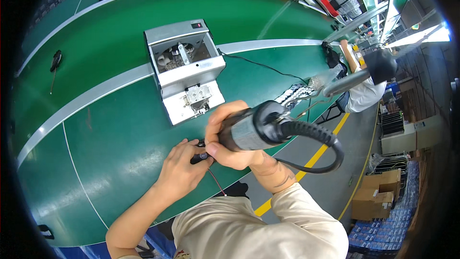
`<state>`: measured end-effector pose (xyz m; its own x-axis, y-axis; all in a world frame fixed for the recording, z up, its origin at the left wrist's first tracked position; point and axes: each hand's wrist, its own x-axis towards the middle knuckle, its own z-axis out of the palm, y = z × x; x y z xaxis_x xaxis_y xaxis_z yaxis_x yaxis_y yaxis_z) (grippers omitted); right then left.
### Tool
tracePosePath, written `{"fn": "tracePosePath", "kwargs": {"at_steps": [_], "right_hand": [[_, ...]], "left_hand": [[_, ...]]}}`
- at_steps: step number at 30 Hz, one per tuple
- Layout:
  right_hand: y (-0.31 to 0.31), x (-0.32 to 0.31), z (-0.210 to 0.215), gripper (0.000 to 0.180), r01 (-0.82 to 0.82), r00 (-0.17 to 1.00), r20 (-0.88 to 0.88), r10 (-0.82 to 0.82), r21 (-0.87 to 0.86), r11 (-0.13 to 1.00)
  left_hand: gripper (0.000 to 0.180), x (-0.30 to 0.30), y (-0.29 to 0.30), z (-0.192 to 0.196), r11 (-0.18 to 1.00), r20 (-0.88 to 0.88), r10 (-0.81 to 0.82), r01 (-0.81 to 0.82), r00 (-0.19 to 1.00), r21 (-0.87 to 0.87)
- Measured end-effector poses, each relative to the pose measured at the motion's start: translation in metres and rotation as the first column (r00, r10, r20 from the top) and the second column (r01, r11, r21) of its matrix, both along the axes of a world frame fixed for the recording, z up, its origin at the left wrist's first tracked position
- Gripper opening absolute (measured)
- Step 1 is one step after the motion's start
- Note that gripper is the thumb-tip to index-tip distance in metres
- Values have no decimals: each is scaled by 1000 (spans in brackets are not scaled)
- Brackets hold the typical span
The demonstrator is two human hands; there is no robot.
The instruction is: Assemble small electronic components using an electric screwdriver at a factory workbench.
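Observation:
My right hand (233, 157) is wrapped round a black electric screwdriver (247, 133) with a silver label and a thick black cord looping from its rear end. The driver's tip points toward my left hand (179, 169) and is hidden by my fingers. My left hand is closed on a small black part (198, 158) at the green bench top, just under the driver. A thin dark red wire (216, 181) runs from beside that part to the bench edge. Beyond my hands stands a grey screw feeder (185, 76), its open tray holding loose screws.
A black cable (266, 66) trails right from the feeder. Clear plastic bags (323, 77) lie at the right bench edge. Across the conveyor belt (110, 38) rests a small black part with a wire (56, 61). A co-worker (364, 91) sits at the far right.

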<state>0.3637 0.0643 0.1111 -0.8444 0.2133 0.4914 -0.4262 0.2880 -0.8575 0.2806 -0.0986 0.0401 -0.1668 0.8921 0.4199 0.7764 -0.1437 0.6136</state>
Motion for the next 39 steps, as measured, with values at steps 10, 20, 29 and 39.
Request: {"fn": "tracePosePath", "kwargs": {"at_steps": [10, 20, 29, 39], "right_hand": [[11, -31, 47, 63, 30, 925, -355, -136, -289, 957], [23, -62, 34, 56, 106, 948, -263, -178, -264, 959], [28, -73, 27, 39, 133, 976, -146, -161, -184, 974], [-1, -3, 20, 64, -137, 970, -239, 35, -423, 896]], "left_hand": [[32, -11, -10, -6, 1000, -7, -1, 0, 1000, -23], [22, -11, -8, -9, 1000, -11, 17, -16, 1000, 20], [19, -12, -7, -13, 999, -3, 13, -13, 1000, 30], [18, -11, -9, -19, 999, 46, 22, -23, 999, 40]]}}
